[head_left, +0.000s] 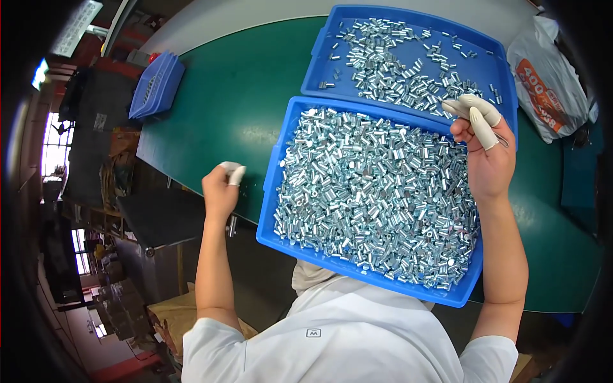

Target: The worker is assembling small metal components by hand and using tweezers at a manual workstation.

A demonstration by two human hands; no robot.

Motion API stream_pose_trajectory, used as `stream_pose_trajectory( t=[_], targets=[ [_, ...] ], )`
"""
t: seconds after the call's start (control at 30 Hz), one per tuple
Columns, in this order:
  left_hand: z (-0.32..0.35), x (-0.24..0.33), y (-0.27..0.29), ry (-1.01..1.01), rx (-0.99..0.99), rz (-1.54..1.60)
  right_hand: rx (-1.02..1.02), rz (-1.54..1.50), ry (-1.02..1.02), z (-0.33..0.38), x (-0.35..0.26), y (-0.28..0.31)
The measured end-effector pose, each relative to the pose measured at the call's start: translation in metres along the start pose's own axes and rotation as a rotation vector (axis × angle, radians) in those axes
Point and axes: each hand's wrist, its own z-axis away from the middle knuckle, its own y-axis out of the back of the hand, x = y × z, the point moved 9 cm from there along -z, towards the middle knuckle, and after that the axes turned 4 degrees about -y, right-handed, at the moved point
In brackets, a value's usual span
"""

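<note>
A blue tray (273, 198) in front of me is filled with small shiny metal sleeves (377, 191). Behind it, a second blue tray (408, 22) holds a looser scatter of the same sleeves. My right hand (490, 159) hovers above the right side, where the two trays meet. White finger cots cover its thumb and fingertips, which are drawn together; whatever lies between them is too small to tell. Left of the full tray, at the table's near edge, my left hand (220, 191) is closed, with white cots on thumb and finger. Its contents are hidden.
The trays rest on a green tabletop (223, 96). A smaller blue bin (156, 86) stands at the far left. A grey-white plastic bag (549, 83) sits right of the rear tray. Beyond the left edge is a dark-topped stand (159, 214).
</note>
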Motion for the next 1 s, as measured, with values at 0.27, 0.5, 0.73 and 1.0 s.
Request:
stream_pose_trajectory(
  t=[0.27, 0.5, 0.73, 1.0],
  targets=[
    [-0.005, 0.015, 0.041, -0.067, 0.247, 0.382, 0.011, 0.018, -0.005, 0.001, -0.001, 0.002],
    [0.005, -0.016, 0.003, 0.079, 0.067, 0.044, -0.010, 0.017, -0.003, 0.001, -0.002, -0.001],
    [-0.019, 0.012, 0.042, 0.103, 0.226, 0.590, 0.023, 0.018, -0.022, 0.001, -0.001, -0.002],
    [-0.110, 0.150, -0.054, -0.094, -0.093, 0.765, 0.050, 0.091, -0.029, 0.000, 0.000, 0.000]
  ],
)
